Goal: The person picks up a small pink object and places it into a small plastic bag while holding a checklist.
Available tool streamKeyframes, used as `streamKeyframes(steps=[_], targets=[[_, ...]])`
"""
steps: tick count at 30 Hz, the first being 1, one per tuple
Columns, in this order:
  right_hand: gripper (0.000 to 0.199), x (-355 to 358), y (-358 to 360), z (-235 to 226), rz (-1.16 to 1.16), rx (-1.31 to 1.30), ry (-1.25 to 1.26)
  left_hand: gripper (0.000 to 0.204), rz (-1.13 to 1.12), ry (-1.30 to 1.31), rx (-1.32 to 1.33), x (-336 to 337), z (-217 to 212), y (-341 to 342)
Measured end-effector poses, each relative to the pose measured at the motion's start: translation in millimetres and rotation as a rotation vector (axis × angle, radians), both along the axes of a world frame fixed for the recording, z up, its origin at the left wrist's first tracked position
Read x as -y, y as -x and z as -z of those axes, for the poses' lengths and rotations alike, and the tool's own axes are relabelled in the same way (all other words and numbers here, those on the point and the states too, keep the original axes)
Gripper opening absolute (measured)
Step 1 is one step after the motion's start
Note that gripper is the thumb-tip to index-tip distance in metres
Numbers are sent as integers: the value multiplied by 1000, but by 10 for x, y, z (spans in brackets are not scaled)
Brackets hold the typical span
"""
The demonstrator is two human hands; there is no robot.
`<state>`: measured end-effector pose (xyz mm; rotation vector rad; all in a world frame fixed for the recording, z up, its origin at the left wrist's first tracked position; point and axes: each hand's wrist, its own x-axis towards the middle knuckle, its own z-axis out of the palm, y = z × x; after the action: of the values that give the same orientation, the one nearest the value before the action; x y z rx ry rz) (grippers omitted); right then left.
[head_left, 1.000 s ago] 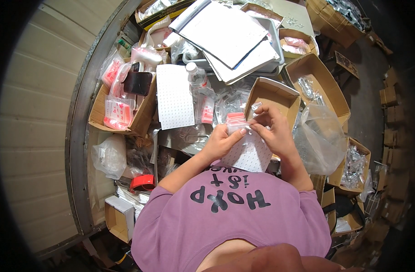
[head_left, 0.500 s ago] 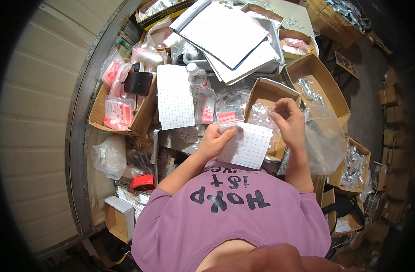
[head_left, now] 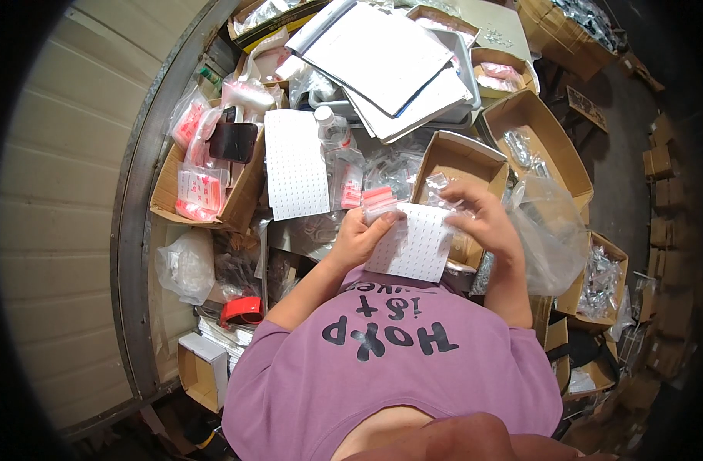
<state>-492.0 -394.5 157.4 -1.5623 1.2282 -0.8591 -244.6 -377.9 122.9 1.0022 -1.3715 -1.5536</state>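
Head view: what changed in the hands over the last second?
The white dotted sheet, a second ago low against the chest, is now raised and flatter, with the left hand pinching its left edge beside a red-striped bag. The right hand shifted right, fingering a small clear bag. Boxes and the table clutter stayed put.

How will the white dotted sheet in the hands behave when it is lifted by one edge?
The sheet probably flops: it looks thin like paper and already bends between the left hand and right hand. It seems light, so it may flutter or slip.
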Motion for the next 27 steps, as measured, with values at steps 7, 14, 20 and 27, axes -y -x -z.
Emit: streamKeyframes(steps=[7, 14, 20, 27], targets=[[24, -30, -44, 96, -82, 315, -168, 27, 59, -162, -273, 2, -35, -13], [20, -34, -21, 37, -81, 359, -213, 21, 201, 186, -43, 4, -33, -32], [21, -63, 12, -2, -126, 246, -232, 20, 156, 408, 116, 64, -67, -62], [18, -34, -24, -141, -200, -19, -15, 16, 89, 379, 145, 30, -129, -34]])
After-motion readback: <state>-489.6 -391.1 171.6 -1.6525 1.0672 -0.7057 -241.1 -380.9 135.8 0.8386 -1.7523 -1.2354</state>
